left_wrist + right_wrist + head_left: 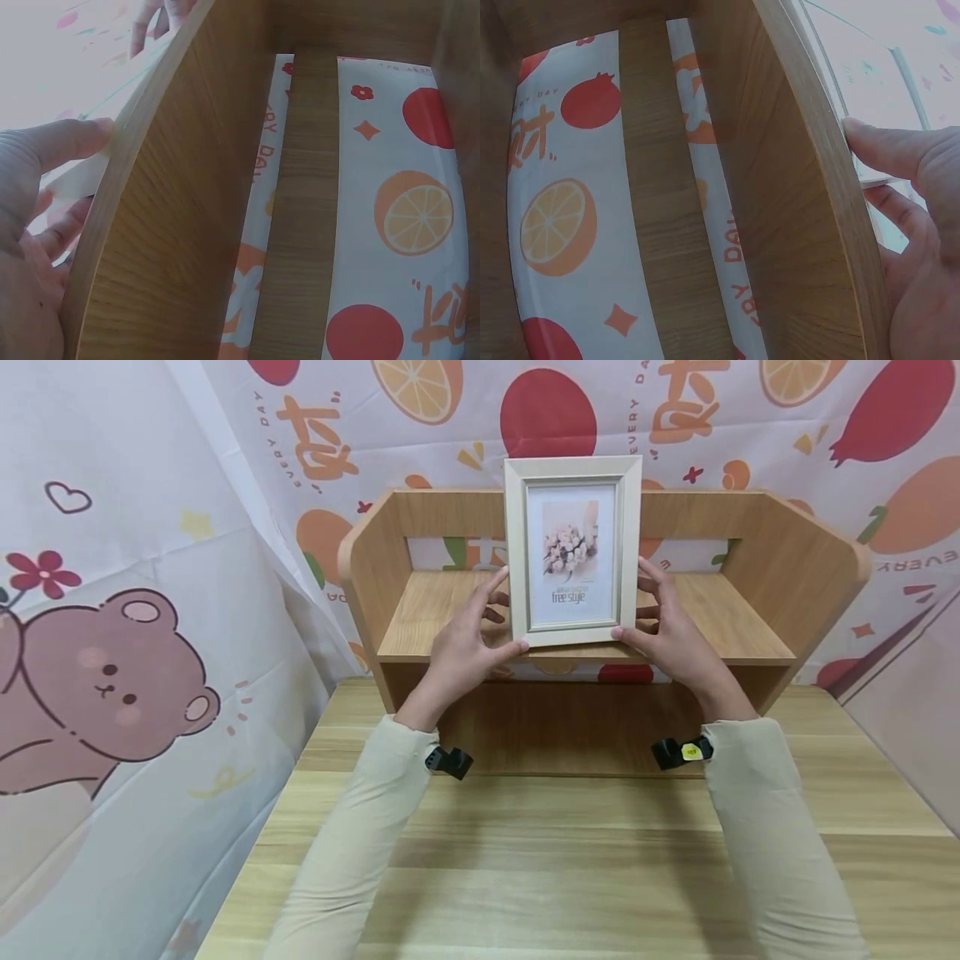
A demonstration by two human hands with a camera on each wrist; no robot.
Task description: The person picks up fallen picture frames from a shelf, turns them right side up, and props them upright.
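A cream picture frame [572, 556] with a flower print and the words "free style" stands nearly upright at the front of the upper board of a wooden desk shelf [442, 610]. My left hand [468, 639] grips its left side, thumb at the lower left corner and fingers curled toward the back. On the opposite side my right hand [678, 635] holds it likewise, thumb at the lower right corner. Both wrist views look into the compartment below; thumbs of the left hand [45, 165] and right hand [915, 172] show by the board's edge. Whether the frame bears on the board, I cannot tell.
The shelf sits at the back of a light wood table [555, 868], its side panels [802, 543] rising left and right. Behind hangs a fruit-print cloth [465, 452]. A white curtain with a bear [120, 677] closes off the left.
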